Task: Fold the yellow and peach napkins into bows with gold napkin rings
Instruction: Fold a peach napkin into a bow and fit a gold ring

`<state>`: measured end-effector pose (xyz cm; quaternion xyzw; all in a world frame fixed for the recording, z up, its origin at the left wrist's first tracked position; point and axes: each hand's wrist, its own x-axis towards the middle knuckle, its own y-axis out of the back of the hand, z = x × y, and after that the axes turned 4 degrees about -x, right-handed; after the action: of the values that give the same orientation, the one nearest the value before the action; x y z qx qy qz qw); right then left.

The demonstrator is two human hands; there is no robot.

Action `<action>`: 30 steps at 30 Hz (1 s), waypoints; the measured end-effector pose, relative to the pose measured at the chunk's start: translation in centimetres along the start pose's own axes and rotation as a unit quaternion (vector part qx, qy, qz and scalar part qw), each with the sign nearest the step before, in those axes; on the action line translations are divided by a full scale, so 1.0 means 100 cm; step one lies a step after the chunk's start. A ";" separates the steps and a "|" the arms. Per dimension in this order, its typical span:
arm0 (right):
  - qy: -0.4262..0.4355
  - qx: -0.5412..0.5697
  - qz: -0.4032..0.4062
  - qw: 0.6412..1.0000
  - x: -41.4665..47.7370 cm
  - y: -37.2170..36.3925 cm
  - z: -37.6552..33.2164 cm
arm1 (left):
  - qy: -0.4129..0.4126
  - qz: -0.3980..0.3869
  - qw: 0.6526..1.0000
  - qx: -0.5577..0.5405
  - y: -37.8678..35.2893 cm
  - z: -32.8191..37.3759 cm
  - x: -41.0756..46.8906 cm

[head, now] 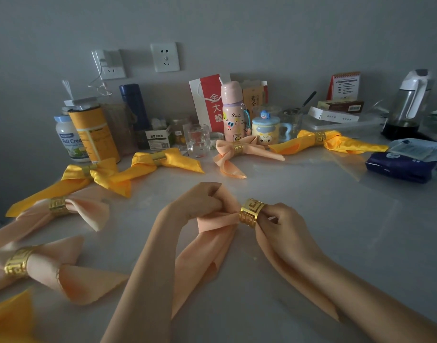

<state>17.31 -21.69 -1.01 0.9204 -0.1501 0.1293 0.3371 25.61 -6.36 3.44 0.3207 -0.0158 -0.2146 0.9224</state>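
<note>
Head view shows the right hand [284,226] pinching the gold ring [251,213] in its fingers, just right of the peach napkin [216,222] fold pinched by the left hand [197,203], bore aligned left-right.

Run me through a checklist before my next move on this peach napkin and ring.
1. The gold ring sits on the peach napkin: ok, cloth passes through it.
2. The left hand grips the loop left of the gold ring: ok.
3. The right hand pinches the gold ring: ok.
4. A loop is formed on the right side: cannot tell, the right hand hides it.
5. The two tails lie apart on the table: ok.
</note>
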 end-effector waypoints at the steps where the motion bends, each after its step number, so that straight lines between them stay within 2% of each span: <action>1: 0.005 0.011 -0.004 1.000 -0.001 0.000 -0.001 | 0.014 -0.021 0.999 0.022 -0.001 0.005 0.000; 3: 0.025 0.022 -0.010 0.999 -0.001 0.002 -0.002 | 0.046 -0.059 0.997 0.036 -0.005 0.013 -0.002; 6: 0.038 0.031 -0.019 0.999 0.002 0.002 0.001 | 0.072 -0.110 0.987 -0.090 -0.005 0.017 -0.009; 10: 0.022 0.038 -0.003 0.999 0.005 -0.003 0.005 | 0.021 -0.047 0.998 -0.036 0.001 0.010 -0.006; 13: 0.007 0.049 0.004 0.999 0.006 -0.003 0.006 | -0.042 -0.003 0.996 -0.075 -0.005 0.009 -0.002; 17: 0.008 0.052 -0.007 0.999 0.007 -0.002 0.007 | -0.038 0.062 0.989 -0.127 -0.011 0.006 -0.001; 20: 0.011 0.054 0.000 0.998 0.003 -0.001 0.003 | -0.064 0.024 0.991 -0.115 -0.008 0.011 -0.003; 24: 0.018 0.081 0.007 0.997 -0.001 -0.002 -0.002 | -0.071 -0.030 0.996 -0.048 0.003 0.015 -0.004; 30: 0.008 0.112 -0.013 0.994 -0.001 -0.005 0.000 | -0.044 -0.085 0.995 -0.008 -0.007 0.009 -0.003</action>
<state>17.39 -21.25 -1.34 0.9532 -0.1195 0.1483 0.2347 24.89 -7.21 3.80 0.3037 -0.0277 -0.3064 0.9017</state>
